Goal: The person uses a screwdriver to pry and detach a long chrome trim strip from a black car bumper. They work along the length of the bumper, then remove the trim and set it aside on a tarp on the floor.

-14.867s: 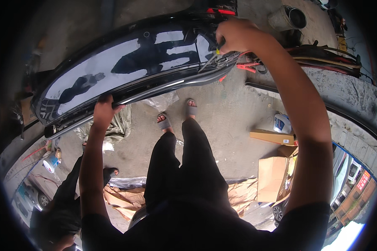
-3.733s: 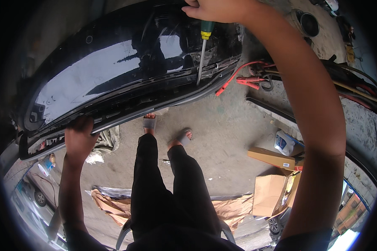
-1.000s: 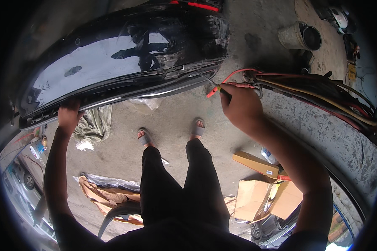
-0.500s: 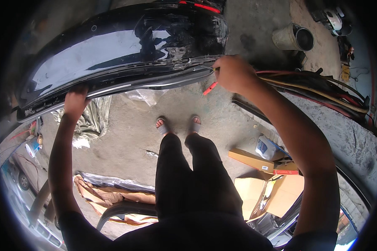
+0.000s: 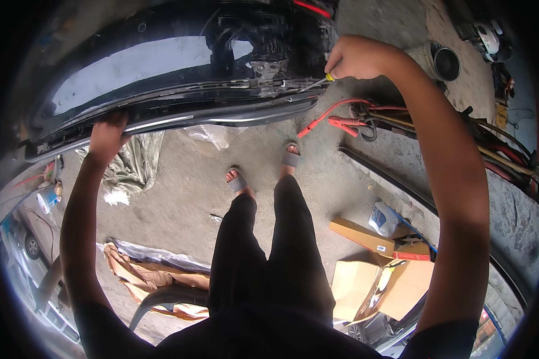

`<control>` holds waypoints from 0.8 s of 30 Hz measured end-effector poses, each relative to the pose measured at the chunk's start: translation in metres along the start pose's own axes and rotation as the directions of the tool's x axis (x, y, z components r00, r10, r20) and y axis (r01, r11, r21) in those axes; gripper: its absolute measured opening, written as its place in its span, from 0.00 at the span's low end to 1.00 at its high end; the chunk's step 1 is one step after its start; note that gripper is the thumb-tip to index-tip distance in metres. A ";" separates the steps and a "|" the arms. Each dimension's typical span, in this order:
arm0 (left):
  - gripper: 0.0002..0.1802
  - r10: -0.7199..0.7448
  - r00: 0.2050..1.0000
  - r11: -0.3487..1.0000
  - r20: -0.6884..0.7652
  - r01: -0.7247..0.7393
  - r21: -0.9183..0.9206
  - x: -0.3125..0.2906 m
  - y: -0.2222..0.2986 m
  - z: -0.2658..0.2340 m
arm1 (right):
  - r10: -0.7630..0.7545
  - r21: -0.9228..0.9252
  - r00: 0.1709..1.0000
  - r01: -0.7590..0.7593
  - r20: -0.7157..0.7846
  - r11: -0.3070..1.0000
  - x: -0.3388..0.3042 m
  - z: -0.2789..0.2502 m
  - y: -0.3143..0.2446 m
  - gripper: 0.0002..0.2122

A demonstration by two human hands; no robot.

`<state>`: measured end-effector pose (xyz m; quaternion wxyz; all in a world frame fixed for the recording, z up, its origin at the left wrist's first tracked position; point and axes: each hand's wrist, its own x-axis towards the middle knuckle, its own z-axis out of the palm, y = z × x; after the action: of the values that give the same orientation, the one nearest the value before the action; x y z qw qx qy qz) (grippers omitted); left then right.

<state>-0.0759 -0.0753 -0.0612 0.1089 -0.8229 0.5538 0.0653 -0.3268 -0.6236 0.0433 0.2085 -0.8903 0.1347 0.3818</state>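
Note:
A glossy black car bumper [image 5: 179, 60], badly scuffed at its right end, lies across the far side. A dark strip with a silver edge [image 5: 185, 121] runs along its near side. My left hand [image 5: 108, 137] is closed over that near edge at the left, its fingertips hidden in shadow under the rim. At the right end my right hand [image 5: 359, 58] holds a screwdriver [image 5: 328, 78] by its yellow handle. The thin metal shaft slants left to the gap between the bumper and the strip.
Red cable clamps [image 5: 344, 123] and bundled hoses [image 5: 503, 152] lie on the right, below a bucket [image 5: 443, 61]. Cardboard boxes [image 5: 353, 281] and a white jug [image 5: 382, 218] are near right. Crumpled sheeting [image 5: 135, 161] lies beneath my left hand; brown paper [image 5: 126, 269] is near left.
My right hand has moved up and right with the screwdriver, uncovering the red clamps. My right foot has stepped forward. My left hand stays on the edge.

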 end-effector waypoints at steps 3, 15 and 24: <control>0.30 -0.004 0.993 1.000 0.120 0.005 -0.007 -0.003 0.002 -0.010 | 0.051 -0.005 0.998 -0.050 0.040 0.999 0.004 -0.006 0.007 0.17; 0.32 -0.065 0.985 0.997 0.161 0.072 -0.040 -0.010 0.001 -0.022 | 0.057 0.004 0.974 -0.059 0.221 0.998 0.033 -0.048 0.018 0.19; 0.34 -0.101 0.989 0.994 0.108 0.095 0.059 -0.017 0.001 -0.016 | 0.031 0.123 0.875 -0.103 0.483 0.987 0.086 -0.068 0.044 0.12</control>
<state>-0.0830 -0.0645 -0.0418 0.1647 -0.8411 0.5072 0.0905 -0.2442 -0.7010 0.0109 0.2862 -0.7451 0.1372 0.5866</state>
